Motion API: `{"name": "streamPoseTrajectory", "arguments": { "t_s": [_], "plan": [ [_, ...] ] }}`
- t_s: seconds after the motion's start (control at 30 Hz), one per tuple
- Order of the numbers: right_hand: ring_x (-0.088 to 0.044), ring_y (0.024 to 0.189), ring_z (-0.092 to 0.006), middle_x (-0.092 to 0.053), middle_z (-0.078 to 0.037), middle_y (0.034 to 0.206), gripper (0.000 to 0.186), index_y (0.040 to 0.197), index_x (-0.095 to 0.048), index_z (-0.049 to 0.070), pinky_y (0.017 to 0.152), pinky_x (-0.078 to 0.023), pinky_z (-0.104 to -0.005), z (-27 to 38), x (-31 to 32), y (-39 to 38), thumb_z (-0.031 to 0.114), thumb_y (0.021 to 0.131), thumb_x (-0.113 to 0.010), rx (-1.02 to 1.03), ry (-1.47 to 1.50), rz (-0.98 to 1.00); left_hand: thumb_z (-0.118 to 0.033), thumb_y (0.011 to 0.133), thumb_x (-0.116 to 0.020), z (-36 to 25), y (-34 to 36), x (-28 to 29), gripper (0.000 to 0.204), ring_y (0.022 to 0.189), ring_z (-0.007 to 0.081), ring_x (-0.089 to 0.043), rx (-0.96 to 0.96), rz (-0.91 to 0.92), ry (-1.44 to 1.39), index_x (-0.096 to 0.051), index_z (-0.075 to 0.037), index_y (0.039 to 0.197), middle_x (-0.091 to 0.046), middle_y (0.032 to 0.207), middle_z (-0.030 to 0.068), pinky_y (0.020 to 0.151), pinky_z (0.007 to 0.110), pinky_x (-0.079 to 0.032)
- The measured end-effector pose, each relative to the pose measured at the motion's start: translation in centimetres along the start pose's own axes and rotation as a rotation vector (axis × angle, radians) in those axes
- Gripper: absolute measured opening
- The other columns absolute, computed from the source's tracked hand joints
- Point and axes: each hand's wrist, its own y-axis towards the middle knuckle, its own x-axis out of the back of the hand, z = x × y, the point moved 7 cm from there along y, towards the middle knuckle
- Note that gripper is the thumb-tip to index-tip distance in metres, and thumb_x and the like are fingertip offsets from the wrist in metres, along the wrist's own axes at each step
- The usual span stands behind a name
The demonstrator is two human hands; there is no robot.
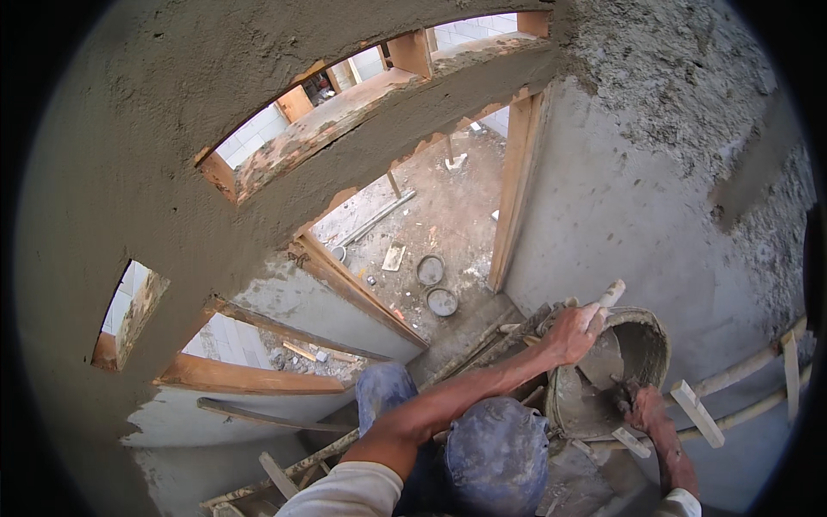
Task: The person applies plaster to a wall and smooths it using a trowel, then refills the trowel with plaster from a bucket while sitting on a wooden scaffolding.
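My left arm reaches across my knees to the mortar bucket. My left hand is closed around the pale handle of a trowel, whose grey blade seems to point down into the bucket. Wet grey mortar lies inside. At the bucket's near right side is my right hand, its fingers bent and coated with mortar; what they hold, if anything, is hidden.
Bamboo poles with wooden cross slats run beside and below me. Far below, two round buckets stand on the littered floor. Plastered walls surround wooden door frames and an arched opening.
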Motion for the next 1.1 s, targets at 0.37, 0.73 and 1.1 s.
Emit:
{"name": "streamPoseTrajectory", "arguments": {
  "t_s": [0.37,0.73,1.1],
  "plan": [
    [-0.071,0.079,-0.0389,-0.072,-0.018,0.082,0.017,0.079,-0.074,0.008,0.070,-0.055,-0.0495,1.1,-4.9,-0.3,0.023,0.083,-0.068,0.241,0.091,0.055,-0.025,0.106,-0.052,-0.4,-1.0,-0.6,0.029,0.083,0.0499,-0.064,-0.122,0.001,-0.031,-0.065,0.001,0.103,-0.066,0.085,0.0285,0.071,0.051,-0.049],
    [-0.072,0.074,-0.0395,-0.072,-0.017,0.077,0.015,0.092,-0.068,0.002,0.059,-0.055,-0.0477,1.4,-0.5,1.9,0.014,0.092,-0.059,-0.015,0.006,0.013,-0.029,0.108,-0.050,1.4,-0.9,0.2,0.034,0.070,0.0419,-0.063,-0.031,-0.064,-0.068,-0.066,0.001,0.105,-0.064,0.079,0.0260,0.068,0.047,-0.051],
    [-0.073,0.078,-0.0392,-0.071,-0.019,0.080,0.026,0.117,-0.064,0.001,0.069,-0.060,-0.0491,0.2,4.6,1.2,0.013,0.095,-0.057,-0.222,-0.138,-0.087,-0.028,0.108,-0.051,2.1,-1.1,-0.3,0.035,0.080,0.0432,-0.068,-0.023,-0.061,0.005,-0.068,0.002,0.113,-0.069,0.090,0.0274,0.075,0.045,-0.053]
  ]
}}
